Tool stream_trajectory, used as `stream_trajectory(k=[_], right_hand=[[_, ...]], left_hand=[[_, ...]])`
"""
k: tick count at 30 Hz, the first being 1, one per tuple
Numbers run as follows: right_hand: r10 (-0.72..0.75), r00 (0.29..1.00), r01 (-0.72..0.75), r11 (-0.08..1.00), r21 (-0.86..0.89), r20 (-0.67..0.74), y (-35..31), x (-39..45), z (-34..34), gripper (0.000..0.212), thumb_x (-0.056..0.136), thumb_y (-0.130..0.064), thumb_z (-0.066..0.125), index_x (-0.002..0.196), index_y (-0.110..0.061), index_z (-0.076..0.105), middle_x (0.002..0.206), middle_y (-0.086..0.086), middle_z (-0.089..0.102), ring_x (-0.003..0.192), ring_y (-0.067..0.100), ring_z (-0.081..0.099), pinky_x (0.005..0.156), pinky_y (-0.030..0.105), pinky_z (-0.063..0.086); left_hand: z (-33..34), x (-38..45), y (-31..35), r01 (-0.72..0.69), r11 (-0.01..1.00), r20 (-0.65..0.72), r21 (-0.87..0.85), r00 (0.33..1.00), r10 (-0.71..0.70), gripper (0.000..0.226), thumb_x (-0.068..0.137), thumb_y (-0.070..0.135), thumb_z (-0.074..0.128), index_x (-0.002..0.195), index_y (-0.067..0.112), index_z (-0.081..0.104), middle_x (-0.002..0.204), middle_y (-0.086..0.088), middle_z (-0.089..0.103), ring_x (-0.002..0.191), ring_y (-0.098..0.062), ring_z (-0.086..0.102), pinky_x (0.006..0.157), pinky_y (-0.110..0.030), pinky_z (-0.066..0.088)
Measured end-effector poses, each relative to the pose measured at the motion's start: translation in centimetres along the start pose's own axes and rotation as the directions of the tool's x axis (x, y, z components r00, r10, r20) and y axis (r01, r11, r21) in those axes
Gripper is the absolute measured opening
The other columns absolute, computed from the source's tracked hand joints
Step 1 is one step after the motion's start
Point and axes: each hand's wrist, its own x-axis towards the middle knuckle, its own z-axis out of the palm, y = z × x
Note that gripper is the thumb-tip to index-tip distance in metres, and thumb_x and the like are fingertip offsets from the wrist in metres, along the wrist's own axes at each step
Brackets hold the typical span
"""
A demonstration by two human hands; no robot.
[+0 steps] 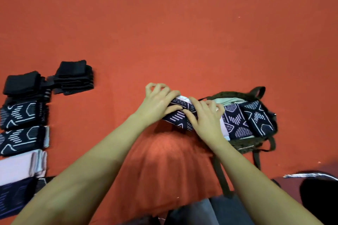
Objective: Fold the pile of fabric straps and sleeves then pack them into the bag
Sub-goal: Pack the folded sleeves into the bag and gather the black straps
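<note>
A dark green bag [246, 145] lies open on the red cloth at centre right, with two folded patterned sleeves [236, 120] packed side by side inside it. At the bag's left mouth, my left hand [159, 102] and my right hand [206, 117] both grip one folded dark sleeve with pink lines [178, 117]. Its right end is hidden under my right hand. A row of folded sleeves and straps [22, 115] lies along the left edge: black straps at the far end, patterned dark ones, then a pink one nearer me.
The red cloth [182, 33] covers the whole table. The bag's long straps [221, 175] trail toward me over the table's near edge. A dark chair with a metal rim [318, 193] stands at the lower right.
</note>
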Motion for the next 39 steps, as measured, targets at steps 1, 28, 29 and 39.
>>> stream_trajectory(k=[1, 28, 29, 39], right_hand=[[0.043, 0.999, -0.043, 0.999, 0.001, -0.016, 1.7, -0.1, -0.7, 0.049, 0.091, -0.054, 0.040, 0.119, -0.021, 0.063, 0.090, -0.003, 0.066, 0.088, 0.027, 0.053, 0.085, 0.039, 0.023], [0.409, 0.906, -0.402, 0.912, -0.088, 0.107, 12.0, -5.6, 2.0, 0.039, 0.088, -0.037, 0.038, 0.098, -0.012, 0.065, 0.084, 0.006, 0.061, 0.078, 0.030, 0.057, 0.081, 0.040, 0.026], [0.391, 0.914, -0.386, 0.920, -0.063, 0.109, 11.9, -5.7, 2.0, 0.037, 0.088, -0.037, 0.038, 0.096, -0.012, 0.064, 0.086, 0.005, 0.061, 0.080, 0.029, 0.057, 0.082, 0.040, 0.025], [0.315, 0.940, -0.327, 0.941, 0.085, 0.134, 12.0, -2.6, 1.6, 0.043, 0.092, -0.032, 0.035, 0.120, -0.010, 0.060, 0.127, 0.005, 0.059, 0.116, 0.023, 0.051, 0.097, 0.036, 0.022]], left_hand=[[0.0, 1.8, 1.3, -0.034, 0.999, -0.001, -0.010, 0.999, 0.034, 0.049, 0.087, 0.057, 0.040, 0.103, 0.017, 0.065, 0.087, 0.001, 0.064, 0.097, -0.030, 0.061, 0.087, -0.040, 0.022], [9.7, 8.2, 12.6, 0.168, 0.982, 0.376, -0.085, 0.918, -0.125, 0.070, 0.093, 0.052, 0.027, 0.146, 0.006, 0.032, 0.148, -0.013, 0.038, 0.136, -0.033, 0.034, 0.109, -0.043, 0.018], [10.1, 7.3, 12.6, 0.214, 0.972, 0.405, -0.097, 0.900, -0.158, 0.067, 0.096, 0.050, 0.026, 0.150, 0.010, 0.024, 0.154, -0.008, 0.029, 0.142, -0.030, 0.024, 0.112, -0.043, 0.012], [11.8, 8.8, 11.2, 0.098, 0.942, 0.489, -0.322, 0.869, 0.077, 0.054, 0.104, 0.027, 0.026, 0.153, 0.021, 0.005, 0.160, 0.008, 0.009, 0.147, -0.010, -0.002, 0.114, -0.037, -0.012]])
